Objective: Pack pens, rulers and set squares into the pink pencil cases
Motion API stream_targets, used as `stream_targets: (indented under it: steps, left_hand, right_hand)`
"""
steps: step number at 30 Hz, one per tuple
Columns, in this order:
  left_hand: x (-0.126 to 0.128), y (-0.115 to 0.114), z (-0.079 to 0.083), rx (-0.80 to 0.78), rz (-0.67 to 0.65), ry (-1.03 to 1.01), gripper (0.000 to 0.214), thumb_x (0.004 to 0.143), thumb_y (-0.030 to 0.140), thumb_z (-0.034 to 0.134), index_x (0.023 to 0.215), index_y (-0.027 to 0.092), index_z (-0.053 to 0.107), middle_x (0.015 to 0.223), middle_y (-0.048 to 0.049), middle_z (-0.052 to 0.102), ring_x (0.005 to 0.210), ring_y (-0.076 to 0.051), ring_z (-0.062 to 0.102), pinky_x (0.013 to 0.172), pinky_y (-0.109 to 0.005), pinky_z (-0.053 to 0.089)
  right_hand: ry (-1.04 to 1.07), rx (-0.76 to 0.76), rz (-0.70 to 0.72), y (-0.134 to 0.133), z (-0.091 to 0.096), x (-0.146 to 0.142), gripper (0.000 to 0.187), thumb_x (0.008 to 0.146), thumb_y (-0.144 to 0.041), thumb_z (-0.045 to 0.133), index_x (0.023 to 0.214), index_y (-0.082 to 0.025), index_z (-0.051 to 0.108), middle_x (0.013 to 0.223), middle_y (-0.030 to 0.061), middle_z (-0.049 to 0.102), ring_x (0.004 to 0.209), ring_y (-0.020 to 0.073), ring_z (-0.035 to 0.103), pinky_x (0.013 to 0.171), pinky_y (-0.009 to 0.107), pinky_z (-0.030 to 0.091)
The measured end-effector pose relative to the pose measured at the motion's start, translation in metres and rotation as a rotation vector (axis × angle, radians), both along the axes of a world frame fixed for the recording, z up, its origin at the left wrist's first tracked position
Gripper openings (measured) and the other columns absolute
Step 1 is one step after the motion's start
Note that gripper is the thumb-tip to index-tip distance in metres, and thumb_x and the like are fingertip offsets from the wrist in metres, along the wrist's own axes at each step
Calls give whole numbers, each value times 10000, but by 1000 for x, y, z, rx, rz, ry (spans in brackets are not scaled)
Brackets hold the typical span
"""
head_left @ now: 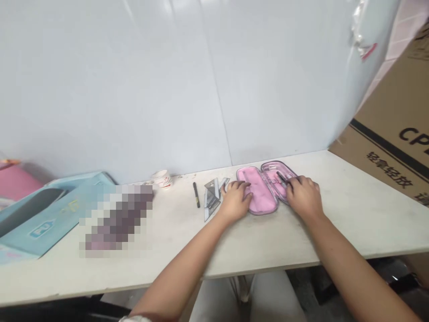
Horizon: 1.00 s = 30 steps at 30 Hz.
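Note:
An open pink zip pencil case (263, 197) lies flat on the table, its two halves spread side by side. My left hand (235, 201) rests on the outer edge of its left half, fingers apart, beside several clear and grey set squares (212, 199). Over the case's right half, my right hand (304, 193) has its fingers closed around a dark pen (280, 177), whose tip points away from me. Part of that half is hidden under the hand. Left of the set squares lies a black marker (196, 195).
A paper cup (162, 178) stands near the wall. At the left are a light blue box (56, 223) and a pixelated dark purple item (120, 221). A large cardboard box (385, 134) leans at the right. The white table's (268, 250) front edge runs just before my legs.

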<state>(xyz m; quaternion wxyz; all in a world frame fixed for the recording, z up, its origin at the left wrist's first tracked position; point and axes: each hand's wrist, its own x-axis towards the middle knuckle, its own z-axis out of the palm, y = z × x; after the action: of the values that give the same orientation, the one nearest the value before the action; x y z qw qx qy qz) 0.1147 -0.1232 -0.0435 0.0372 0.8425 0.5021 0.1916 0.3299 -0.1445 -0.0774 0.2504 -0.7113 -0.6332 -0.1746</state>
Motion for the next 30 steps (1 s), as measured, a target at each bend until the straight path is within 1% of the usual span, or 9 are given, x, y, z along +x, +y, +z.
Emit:
stream_targets:
  steps: [7,9,11,13,16,19,21,25,30]
  left_hand:
    - [-117,7,-9,53,383,-40,366,841,343,413,1178,225,498,1259,-85,518,1224,-257,378,1038,-581,145]
    - [-142,8,-17,68,439,-19,373,844,332,401,1187,212,488,1260,-96,514,1224,-256,376,1040,-582,143]
    - [-158,7,-25,62,466,24,379,840,322,402,1187,196,490,1255,-114,512,1225,-268,368,1034,-599,139]
    - [-164,7,-31,67,462,69,379,838,317,402,1176,181,503,1256,-135,505,1235,-288,349,1031,-615,120]
    - [-165,5,-37,114,431,103,362,847,301,376,1143,164,533,1270,-156,482,1255,-310,317,1035,-629,72]
    - [-164,1,-40,112,407,122,347,841,276,366,1098,148,561,1249,-175,483,1255,-322,312,1036,-633,55]
    - [-165,-1,-41,97,393,126,341,822,262,385,1081,138,568,1232,-186,488,1255,-329,309,1038,-632,50]
    - [-166,-3,-39,57,364,101,343,789,219,403,1070,113,570,1220,-199,491,1272,-340,279,1041,-634,27]
    - [-158,-9,-31,74,294,-5,396,810,225,380,1185,189,504,1301,-120,463,1312,-303,225,1052,-625,17]
  right_hand:
    - [-111,26,48,1,-9,-7,304,846,-260,380,960,-142,636,906,128,581,849,251,508,733,373,359]
    - [-142,10,106,4,-4,-23,307,846,-261,383,972,-140,636,931,133,578,869,257,501,740,376,367]
    - [-168,0,216,8,5,-53,311,850,-260,384,970,-128,639,941,136,575,901,254,490,773,372,370]
    - [-180,-14,359,13,16,-94,314,856,-257,381,961,-120,643,950,136,572,940,246,474,818,366,361]
    - [-195,-104,548,23,28,-165,310,859,-269,386,972,-151,650,981,125,569,986,238,452,844,357,346]
    - [-244,-222,618,34,30,-225,342,859,-328,395,957,-137,662,1048,149,555,1064,257,407,885,374,322]
    - [-287,-303,629,42,28,-250,361,837,-356,423,940,-114,671,1066,172,544,1102,282,375,904,397,307]
    - [-313,-374,651,50,23,-266,355,820,-324,436,938,-87,672,1055,189,537,1102,295,366,915,416,293]
    - [-230,-294,584,38,27,-244,365,816,-320,435,986,-72,642,1065,173,521,1075,283,380,894,376,324]
